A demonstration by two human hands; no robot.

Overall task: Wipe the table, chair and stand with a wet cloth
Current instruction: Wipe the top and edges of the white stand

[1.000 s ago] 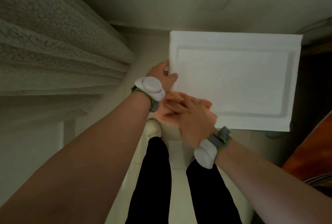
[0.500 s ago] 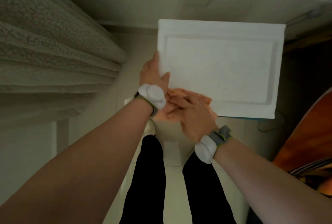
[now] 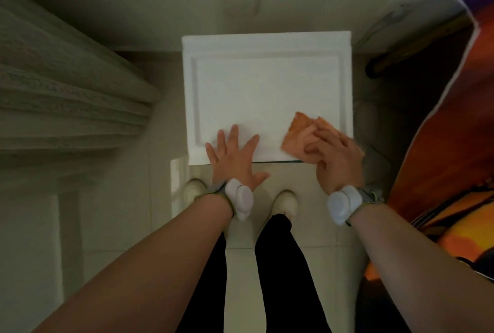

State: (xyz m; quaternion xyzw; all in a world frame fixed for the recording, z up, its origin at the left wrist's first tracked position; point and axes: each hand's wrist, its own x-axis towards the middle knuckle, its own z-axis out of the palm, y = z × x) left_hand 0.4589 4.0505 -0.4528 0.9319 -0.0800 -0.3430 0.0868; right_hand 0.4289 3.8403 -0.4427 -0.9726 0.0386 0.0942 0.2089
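Cloth [image 3: 296, 131] slid right on stand [image 3: 267, 84], right fingers [image 3: 327, 133] gripping; left fingers [image 3: 234, 136] splayed near curtain [image 3: 66, 97].

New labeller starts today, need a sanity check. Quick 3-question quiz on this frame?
1. Multiple choice: which hand presses the cloth? A left, B right, C both.
2. True or false: the left hand lies flat with fingers spread on the near edge of the table.
3. Fill in: the cloth lies near the table's near ____ corner, on the person's own sides.

Key: 1 B, the right hand. 2 true. 3 right.
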